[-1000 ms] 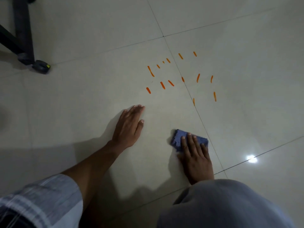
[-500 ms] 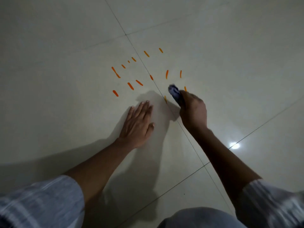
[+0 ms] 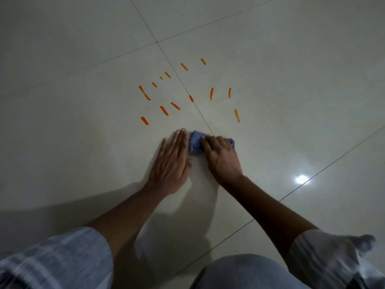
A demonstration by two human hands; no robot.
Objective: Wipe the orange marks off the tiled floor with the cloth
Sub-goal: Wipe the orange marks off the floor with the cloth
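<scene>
Most of the blue cloth (image 3: 194, 143) lies hidden under the right hand (image 3: 221, 158); only its left end and a scrap at the far right show. Whether a mark sits beneath the cloth cannot be told. The right sleeve (image 3: 325, 259) is smeared with blur, and both sleeves and the grey knee (image 3: 245, 272) run off the near edge.
</scene>
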